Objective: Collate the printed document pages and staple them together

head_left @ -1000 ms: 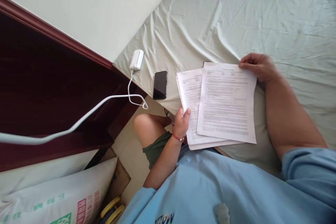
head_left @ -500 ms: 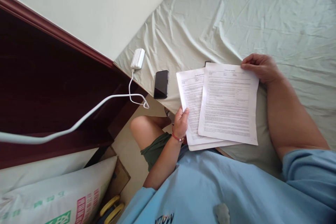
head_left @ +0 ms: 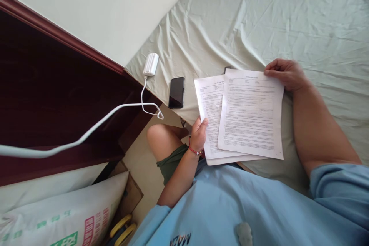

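Observation:
My left hand (head_left: 198,134) is closed on the left edge of a stack of printed papers (head_left: 209,107), thumb on top. Over the right part of that stack lies a single printed sheet (head_left: 250,115), dense with lines of text and a small form box. My right hand (head_left: 284,73) pinches this sheet at its upper right corner, fingers behind it. The sheet covers much of the stack below. A small dark object (head_left: 227,69) peeks out behind the sheet's top edge, mostly hidden.
A black phone (head_left: 176,92) lies near the edge of the bed's pale green sheet (head_left: 259,19). Past it sits a white charger (head_left: 151,64) with a white cable (head_left: 115,111) stretching left. Dark red furniture (head_left: 57,84) and a printed white sack (head_left: 72,211) stand at left.
Both hands and the papers stay almost in place. The bent knee at the left has shifted slightly to the right.

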Tool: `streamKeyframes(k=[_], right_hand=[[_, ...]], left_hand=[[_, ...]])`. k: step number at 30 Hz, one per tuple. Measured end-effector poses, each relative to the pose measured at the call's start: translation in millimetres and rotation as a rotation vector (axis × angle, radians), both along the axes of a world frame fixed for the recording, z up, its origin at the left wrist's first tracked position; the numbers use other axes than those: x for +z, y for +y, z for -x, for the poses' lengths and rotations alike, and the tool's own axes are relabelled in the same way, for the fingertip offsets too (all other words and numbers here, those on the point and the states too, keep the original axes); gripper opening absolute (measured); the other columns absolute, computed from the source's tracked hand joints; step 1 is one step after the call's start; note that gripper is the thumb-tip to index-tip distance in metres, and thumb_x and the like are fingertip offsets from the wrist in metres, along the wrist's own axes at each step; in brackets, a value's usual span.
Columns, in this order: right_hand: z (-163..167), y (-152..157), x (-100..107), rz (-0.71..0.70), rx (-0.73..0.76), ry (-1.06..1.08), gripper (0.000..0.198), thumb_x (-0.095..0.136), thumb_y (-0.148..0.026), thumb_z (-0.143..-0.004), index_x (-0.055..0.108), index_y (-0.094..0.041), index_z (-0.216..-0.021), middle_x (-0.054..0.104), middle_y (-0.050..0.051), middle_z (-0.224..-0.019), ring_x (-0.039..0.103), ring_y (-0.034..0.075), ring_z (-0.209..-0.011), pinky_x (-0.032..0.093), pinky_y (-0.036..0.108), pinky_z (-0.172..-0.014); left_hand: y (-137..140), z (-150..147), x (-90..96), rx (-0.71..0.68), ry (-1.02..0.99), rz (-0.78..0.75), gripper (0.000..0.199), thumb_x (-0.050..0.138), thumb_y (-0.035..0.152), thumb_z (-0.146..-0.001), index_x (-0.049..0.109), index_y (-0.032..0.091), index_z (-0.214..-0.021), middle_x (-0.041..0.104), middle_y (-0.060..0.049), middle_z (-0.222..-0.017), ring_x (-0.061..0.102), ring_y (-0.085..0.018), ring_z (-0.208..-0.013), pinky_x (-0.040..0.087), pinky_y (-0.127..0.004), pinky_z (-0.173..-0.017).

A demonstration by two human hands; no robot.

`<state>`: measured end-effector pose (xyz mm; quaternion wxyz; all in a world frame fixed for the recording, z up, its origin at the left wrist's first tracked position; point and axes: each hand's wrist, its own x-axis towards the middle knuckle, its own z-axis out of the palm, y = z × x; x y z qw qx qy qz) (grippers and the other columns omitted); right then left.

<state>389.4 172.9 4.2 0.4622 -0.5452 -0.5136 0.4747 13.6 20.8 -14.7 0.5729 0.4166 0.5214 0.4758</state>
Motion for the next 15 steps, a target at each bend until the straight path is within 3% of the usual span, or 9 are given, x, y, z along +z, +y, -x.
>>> streamKeyframes(k=[15], right_hand=[[1.4,-2.1,3.0,0.007,0.014,-0.007,0.015,0.091,-0.025,-0.075,0.076,-0.025,-0.079,0.066,0.002,-0.070,0.053,0.016,-0.065,0.035,0.032,-0.056]], left_hand=[[0.7,-0.9,5.3,-0.052,0.009,0.001,0.058,0.074,0.066,-0.095,0.074,0.023,-0.133,0.079,-0.011,-0.137,0.073,-0.031,-0.132,0.056,-0.047,-0.118]])
